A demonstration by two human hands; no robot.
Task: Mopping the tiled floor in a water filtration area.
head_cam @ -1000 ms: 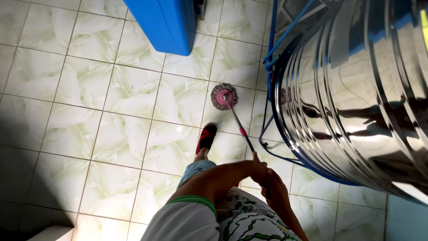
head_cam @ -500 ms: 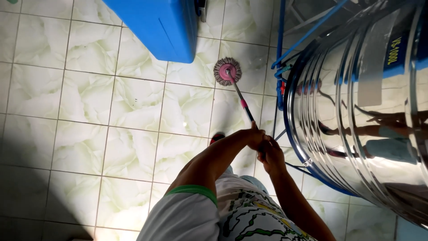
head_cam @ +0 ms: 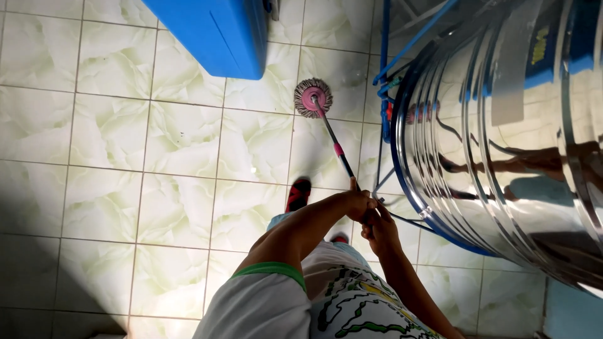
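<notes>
Both hands, left hand and right hand, grip the mop handle closed, pushing its mop head over the tiled floor mid-stroke.

Both hands closed around the mop handle, left hand uppermost and right hand just below it. The round mop head lay flat on the pale green tiled floor, between a blue box and a steel tank.
</notes>
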